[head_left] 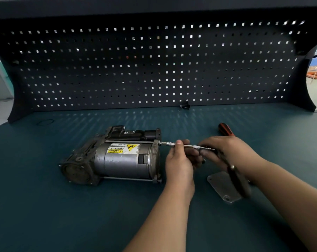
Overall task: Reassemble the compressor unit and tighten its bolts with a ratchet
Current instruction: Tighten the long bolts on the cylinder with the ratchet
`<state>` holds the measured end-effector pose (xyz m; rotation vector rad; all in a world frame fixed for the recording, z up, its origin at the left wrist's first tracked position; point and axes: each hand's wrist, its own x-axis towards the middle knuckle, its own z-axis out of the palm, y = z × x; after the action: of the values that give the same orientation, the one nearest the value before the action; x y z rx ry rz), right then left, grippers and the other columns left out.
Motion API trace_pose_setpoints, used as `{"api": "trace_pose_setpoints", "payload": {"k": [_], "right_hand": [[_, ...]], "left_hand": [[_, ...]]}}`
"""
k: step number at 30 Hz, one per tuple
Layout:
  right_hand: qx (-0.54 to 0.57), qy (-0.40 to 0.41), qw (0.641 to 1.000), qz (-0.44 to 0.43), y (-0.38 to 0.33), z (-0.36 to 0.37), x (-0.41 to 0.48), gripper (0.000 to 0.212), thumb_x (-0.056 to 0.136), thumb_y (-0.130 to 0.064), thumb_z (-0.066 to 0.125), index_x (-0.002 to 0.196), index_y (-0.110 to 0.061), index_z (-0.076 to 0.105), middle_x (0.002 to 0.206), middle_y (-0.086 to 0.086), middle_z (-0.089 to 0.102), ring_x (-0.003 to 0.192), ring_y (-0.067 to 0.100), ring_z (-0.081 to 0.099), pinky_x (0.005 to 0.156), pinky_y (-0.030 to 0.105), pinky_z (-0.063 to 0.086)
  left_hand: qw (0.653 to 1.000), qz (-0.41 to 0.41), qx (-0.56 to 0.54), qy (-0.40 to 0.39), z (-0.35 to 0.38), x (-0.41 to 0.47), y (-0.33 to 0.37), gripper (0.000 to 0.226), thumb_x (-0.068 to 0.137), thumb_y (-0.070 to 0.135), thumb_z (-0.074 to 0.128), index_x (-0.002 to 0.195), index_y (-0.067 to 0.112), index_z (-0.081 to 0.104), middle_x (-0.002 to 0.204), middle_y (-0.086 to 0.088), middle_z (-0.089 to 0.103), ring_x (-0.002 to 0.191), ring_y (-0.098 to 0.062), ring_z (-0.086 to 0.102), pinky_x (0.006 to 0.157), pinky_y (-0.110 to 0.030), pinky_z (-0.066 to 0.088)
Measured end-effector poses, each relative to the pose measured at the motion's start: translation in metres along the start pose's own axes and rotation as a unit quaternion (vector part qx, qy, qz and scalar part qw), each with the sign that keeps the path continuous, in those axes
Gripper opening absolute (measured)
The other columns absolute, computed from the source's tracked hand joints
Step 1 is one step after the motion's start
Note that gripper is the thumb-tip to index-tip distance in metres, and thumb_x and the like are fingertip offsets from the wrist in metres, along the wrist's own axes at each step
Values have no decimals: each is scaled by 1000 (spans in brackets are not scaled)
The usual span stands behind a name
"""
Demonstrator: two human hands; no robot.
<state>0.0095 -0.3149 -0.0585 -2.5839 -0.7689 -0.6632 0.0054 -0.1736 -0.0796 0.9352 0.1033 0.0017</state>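
Compressor point(115, 157) just left of the fingers point(178, 143) — left hand point(179, 160) pinches extension point(167, 143), right hand point(230, 151) grips ratchet point(238, 180).

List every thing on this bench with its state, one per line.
Compressor: on its side on the bench.
Extension: tip at the upper end bolt.
Ratchet: on the extension, handle pointing down.
Left hand: pinches the extension.
Right hand: grips the ratchet.
Plate: flat on the bench, unattached.
Screwdriver: lying unused.

compressor point(117, 157) | yellow label point(124, 148) | "WARNING", "Hot surface", upside down
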Motion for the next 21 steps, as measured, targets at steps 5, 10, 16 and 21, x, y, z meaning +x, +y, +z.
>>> {"api": "trace_pose_setpoints", "payload": {"k": [5, 10, 16, 21], "right_hand": [[467, -158, 786, 373, -11, -6, 13, 19, 82, -27, 61, 66, -15, 63, 42, -3, 36, 31, 11, 27, 37, 23, 29], [591, -200, 633, 458, -17, -8, 15, 42, 89, -43, 47, 69, -14, 70, 39, -7, 26, 26, 4, 17, 30, 17, 22], [159, -68, 977, 121, -3, -5, 6, 14, 89, -27, 66, 76, -33, 68, 64, -11, 60, 57, 9, 57, 58, 25, 44], [-159, -14, 982, -103, 6, -5, -2, 25, 77, -12, 78, 100, -8, 71, 76, 6, 66, 69, 27, 67, 56, 33, 49]], "left_hand": [[1000, 0, 7, -2, -1, 1, -1, 30, 102, 28, 37, 85, 12, 57, 45, 4, 52, 39, -11, 46, 43, -20, 39], [1000, 7, 28, -7, -3, 1, -1, 31, 102, 27, 37, 89, 13, 62, 45, 5, 50, 38, -9, 45, 44, -20, 38], [1000, -3, 25, -3, -3, -2, 1, 32, 102, 27, 37, 84, 14, 60, 45, 5, 53, 40, -9, 48, 44, -19, 40], [1000, -24, 20, -5, 0, -3, 3, 34, 103, 28, 35, 83, 15, 59, 45, 6, 54, 37, -9, 47, 42, -17, 41]]}}
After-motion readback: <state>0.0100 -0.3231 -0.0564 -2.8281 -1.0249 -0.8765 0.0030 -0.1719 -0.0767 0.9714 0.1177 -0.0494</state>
